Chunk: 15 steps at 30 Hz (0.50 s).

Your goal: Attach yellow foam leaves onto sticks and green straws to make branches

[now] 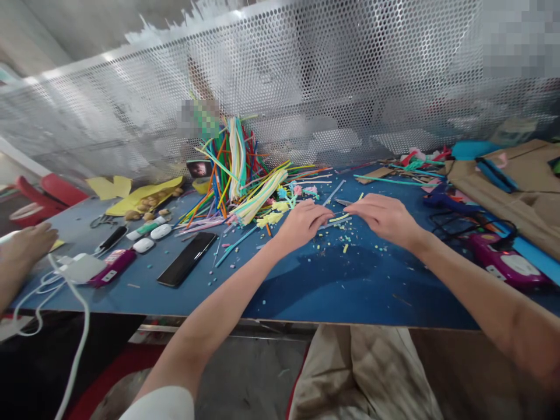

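Note:
My left hand is closed in a pinch over the blue tabletop; whatever its fingers hold is too small to make out. Facing it, my right hand also has its fingers pressed together, their grip hidden. A pale yellow fuzzy stem shows between the two sets of fingertips. By the right fingertips is a grey pointed metal tip; I cannot tell whether it is held. Small cut bits of coloured fuzz lie below the hands. Small pink and blue fuzzy flowers and yellow fuzzy pieces are beside my left hand.
A large heap of coloured pipe cleaners stands against the perforated metal screen. A black phone lies left. Purple power strips sit at both sides, with cables. Another person's hand is far left; cardboard lies right.

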Each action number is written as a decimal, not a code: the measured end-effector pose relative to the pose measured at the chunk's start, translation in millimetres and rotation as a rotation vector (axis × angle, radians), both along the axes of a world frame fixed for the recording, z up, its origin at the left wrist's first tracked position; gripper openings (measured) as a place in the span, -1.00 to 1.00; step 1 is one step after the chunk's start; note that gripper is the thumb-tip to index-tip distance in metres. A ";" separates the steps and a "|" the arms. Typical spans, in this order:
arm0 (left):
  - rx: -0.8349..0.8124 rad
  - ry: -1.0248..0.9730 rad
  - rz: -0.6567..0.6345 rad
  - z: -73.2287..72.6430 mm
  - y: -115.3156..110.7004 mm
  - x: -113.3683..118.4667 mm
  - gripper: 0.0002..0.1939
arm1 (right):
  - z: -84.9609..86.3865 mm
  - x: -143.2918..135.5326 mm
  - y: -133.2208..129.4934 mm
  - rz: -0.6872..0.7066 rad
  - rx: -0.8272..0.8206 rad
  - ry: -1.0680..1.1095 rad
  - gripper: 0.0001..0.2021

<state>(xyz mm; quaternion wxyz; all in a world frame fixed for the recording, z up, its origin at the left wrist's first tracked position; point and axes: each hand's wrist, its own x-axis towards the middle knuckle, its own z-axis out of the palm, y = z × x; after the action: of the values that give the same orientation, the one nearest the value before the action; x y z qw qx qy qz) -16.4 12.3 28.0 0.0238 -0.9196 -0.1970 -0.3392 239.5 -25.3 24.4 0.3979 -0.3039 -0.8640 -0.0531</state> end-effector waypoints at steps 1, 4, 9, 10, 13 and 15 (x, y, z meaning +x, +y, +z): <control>-0.021 -0.010 -0.009 1.1 -0.3 0.2 -0.76 | 1.3 3.1 -0.4 0.027 0.025 -0.033 -0.71; 0.026 -0.031 -0.012 2.2 -0.5 -0.5 -0.78 | 6.2 8.1 -0.9 0.068 -0.041 -0.026 -0.74; 0.322 -0.012 0.050 -3.5 3.2 -8.3 -0.82 | 7.4 5.3 4.7 0.258 -0.809 0.364 -0.55; 0.365 -0.004 0.068 -4.2 3.5 -10.3 -0.81 | 6.2 5.0 6.4 0.297 -0.958 0.447 -0.54; 0.439 0.056 0.095 -2.7 2.0 -14.8 -0.75 | 2.3 5.5 9.7 0.332 -1.214 0.547 -0.64; 0.472 0.104 0.089 0.0 0.0 -16.0 -0.73 | 1.0 6.2 10.3 0.342 -1.286 0.526 -0.69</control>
<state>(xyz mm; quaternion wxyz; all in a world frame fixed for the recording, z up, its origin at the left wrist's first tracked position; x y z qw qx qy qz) -32.4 12.2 28.0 0.2630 -0.8952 -0.1511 -0.3266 245.7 -15.0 25.4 0.3377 -0.3413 -0.6352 0.6050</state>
